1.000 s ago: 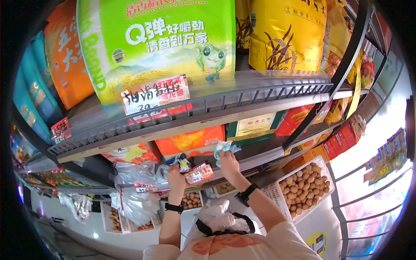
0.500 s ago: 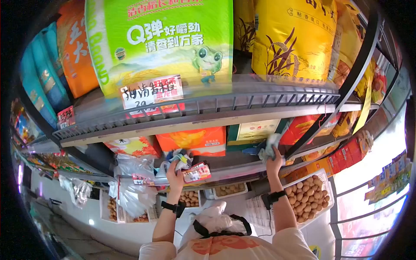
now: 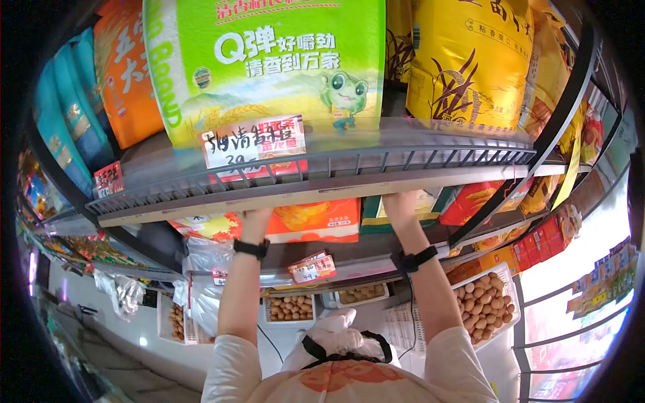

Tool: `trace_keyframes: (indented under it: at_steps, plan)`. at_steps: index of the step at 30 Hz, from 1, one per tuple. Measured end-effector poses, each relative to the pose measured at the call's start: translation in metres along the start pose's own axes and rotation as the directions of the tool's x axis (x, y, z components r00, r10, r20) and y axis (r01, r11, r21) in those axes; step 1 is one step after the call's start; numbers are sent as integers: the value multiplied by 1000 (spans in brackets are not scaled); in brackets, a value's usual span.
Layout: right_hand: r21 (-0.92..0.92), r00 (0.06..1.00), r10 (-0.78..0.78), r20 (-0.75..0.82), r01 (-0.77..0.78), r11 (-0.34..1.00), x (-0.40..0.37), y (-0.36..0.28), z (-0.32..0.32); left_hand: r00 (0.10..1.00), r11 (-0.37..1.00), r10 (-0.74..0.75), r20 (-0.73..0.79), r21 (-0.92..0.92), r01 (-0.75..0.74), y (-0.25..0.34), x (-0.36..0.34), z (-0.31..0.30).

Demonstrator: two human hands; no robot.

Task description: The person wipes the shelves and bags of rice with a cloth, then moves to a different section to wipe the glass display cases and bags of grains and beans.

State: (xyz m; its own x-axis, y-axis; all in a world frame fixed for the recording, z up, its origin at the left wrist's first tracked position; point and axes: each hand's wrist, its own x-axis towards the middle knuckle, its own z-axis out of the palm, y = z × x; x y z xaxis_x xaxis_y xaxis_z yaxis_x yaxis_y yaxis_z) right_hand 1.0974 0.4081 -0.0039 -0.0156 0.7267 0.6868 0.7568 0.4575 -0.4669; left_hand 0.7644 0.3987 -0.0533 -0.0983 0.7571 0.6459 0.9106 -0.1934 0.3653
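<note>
Both forearms reach in under the upper shelf edge (image 3: 322,191). My left hand (image 3: 256,218) shows only at its back, in front of an orange package (image 3: 319,221); its fingers are hidden by the shelf. My right hand (image 3: 400,205) is by a green and cream box (image 3: 430,205), its fingers also out of sight beneath the shelf edge. Whether either hand holds anything cannot be seen. Below my left hand, a price tag (image 3: 313,269) hangs on the lower shelf's front edge.
Above stand a green rice bag (image 3: 269,80), a yellow bag (image 3: 463,74) and an orange bag (image 3: 127,74). Plastic bags (image 3: 201,295) hang at lower left. Egg crates (image 3: 508,320) sit on the floor. A dark shelf post (image 3: 571,101) rises at right.
Both hands have moved forward and deeper under the upper shelf. The crumpled cloths seen in them earlier are now out of view. The view has shifted slightly.
</note>
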Motion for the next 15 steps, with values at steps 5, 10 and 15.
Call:
trace_keyframes:
  at_steps: [5, 10, 15]
  plan:
    - [-229, 986, -168, 10, 166, 959, -56, 4, 29, 993, 989, 99, -60, -101, -104, 43, -60, 11]
    - [-206, 981, 23, 192, 18, 978, -126, 9, 43, 996, 981, 0, 87, -195, 17, 71, -122, 41]
    - [-196, 932, 152, 329, -90, 976, -169, 14, 55, 982, 975, -64, 180, -198, 100, 81, -148, 50]
